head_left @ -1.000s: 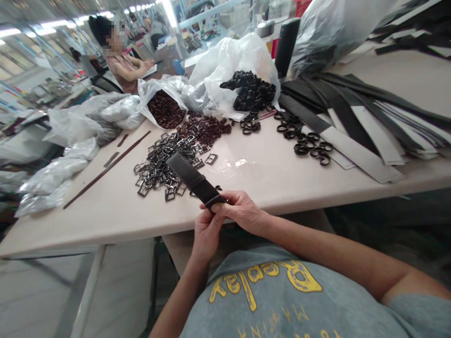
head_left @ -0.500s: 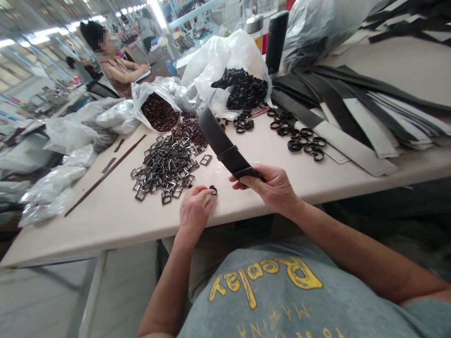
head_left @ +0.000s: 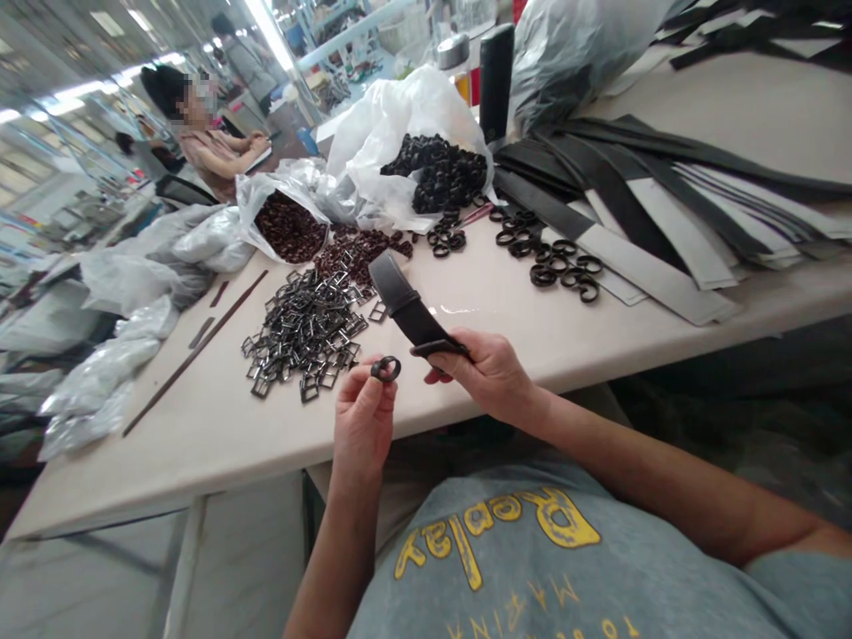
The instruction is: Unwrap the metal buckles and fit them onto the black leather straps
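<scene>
Between its thumb and fingers, my left hand (head_left: 365,404) pinches a small black loop (head_left: 386,368), its round opening showing. My right hand (head_left: 489,368) is closed on one end of a black strap (head_left: 414,318), which rises away to the upper left and curves over at its far end. A band runs across the strap partway along. The loop and the strap are apart. Left of the strap lies a heap of metal buckles (head_left: 306,328). Several black loops (head_left: 565,266) rest on the table to the right.
Bags of brown loops (head_left: 289,226) and black loops (head_left: 443,173) stand at the back of the table (head_left: 459,275). Black straps (head_left: 619,195) fan out at right, near a dark bottle (head_left: 496,84). Another person (head_left: 213,151) sits far left.
My left hand has turned and lifted slightly, so the loop shows more fully. The strap in my right hand has shifted left, and its far end now curls over more.
</scene>
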The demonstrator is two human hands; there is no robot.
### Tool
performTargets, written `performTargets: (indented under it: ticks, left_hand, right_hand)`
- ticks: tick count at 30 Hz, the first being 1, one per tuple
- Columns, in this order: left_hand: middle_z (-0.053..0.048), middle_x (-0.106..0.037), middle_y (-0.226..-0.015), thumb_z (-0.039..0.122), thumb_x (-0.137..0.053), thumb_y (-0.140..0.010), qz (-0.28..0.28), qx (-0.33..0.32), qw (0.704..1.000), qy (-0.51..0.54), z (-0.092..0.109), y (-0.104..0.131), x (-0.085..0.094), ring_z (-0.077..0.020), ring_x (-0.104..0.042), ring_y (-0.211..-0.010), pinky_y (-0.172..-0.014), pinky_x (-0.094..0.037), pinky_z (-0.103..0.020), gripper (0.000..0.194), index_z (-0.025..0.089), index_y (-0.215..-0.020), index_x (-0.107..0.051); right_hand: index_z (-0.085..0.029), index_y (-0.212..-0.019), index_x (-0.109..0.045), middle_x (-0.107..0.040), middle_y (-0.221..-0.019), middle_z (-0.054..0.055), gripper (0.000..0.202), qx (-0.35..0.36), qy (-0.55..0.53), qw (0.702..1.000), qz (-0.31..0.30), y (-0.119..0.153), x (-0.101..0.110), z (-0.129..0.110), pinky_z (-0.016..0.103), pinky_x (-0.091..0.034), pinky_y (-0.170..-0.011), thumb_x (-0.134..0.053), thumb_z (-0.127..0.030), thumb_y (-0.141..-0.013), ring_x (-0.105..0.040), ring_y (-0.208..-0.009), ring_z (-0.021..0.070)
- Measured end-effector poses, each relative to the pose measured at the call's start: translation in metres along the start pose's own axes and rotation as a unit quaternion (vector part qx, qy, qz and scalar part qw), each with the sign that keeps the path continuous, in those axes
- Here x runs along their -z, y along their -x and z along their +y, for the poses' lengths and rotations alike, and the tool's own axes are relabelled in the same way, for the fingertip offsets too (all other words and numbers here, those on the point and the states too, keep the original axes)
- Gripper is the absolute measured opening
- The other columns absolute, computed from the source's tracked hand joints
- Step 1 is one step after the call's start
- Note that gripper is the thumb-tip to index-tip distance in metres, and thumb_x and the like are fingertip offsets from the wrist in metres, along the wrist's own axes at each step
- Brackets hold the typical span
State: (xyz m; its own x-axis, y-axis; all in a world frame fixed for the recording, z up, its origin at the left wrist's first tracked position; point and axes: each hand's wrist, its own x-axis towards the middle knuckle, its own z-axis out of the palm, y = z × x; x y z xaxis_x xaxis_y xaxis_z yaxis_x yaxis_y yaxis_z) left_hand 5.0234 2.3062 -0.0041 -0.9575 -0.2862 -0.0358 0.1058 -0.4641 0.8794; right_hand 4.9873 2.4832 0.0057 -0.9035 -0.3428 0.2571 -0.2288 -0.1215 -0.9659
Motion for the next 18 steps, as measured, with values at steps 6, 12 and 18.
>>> performTargets:
  ticks: [6,12,18]
  left_hand:
    - [0.002,-0.058,-0.063,0.029,-0.083,-0.073,-0.104,0.060,0.993,0.016,0.002,0.008,-0.001,0.0007,-0.037,-0.041,-0.038,-0.029,-0.009,0.020,0.017,-0.068,-0.069]
    - [0.000,-0.064,-0.074,0.028,-0.084,-0.072,-0.115,0.085,0.990,0.021,0.000,0.013,0.002,0.0001,-0.044,-0.049,-0.047,-0.039,-0.009,0.017,0.017,-0.073,-0.071]
    - [-0.002,-0.066,-0.079,0.042,-0.084,-0.069,-0.163,0.104,0.978,0.074,-0.007,0.019,-0.001,-0.0097,-0.062,-0.068,-0.062,-0.054,-0.019,0.030,0.017,-0.074,-0.068]
  right_hand:
    - [-0.014,-0.099,-0.066,-0.070,-0.080,0.002,0.043,-0.105,-0.213,0.966,-0.101,-0.002,0.000,-0.007,0.018,-0.054,-0.055,-0.071,-0.055,-0.084,-0.069,-0.062,0.0110]
    - [-0.015,-0.089,-0.067,-0.069,-0.072,0.000,0.040,-0.124,-0.299,0.944,-0.057,0.005,-0.006,-0.007,0.019,-0.054,-0.057,-0.081,-0.050,-0.076,-0.066,-0.059,0.0095]
    - [-0.015,-0.086,-0.066,-0.069,-0.075,0.000,0.041,-0.165,-0.400,0.899,-0.065,0.009,-0.020,-0.011,0.018,-0.053,-0.058,-0.084,-0.049,-0.073,-0.064,-0.057,0.0077]
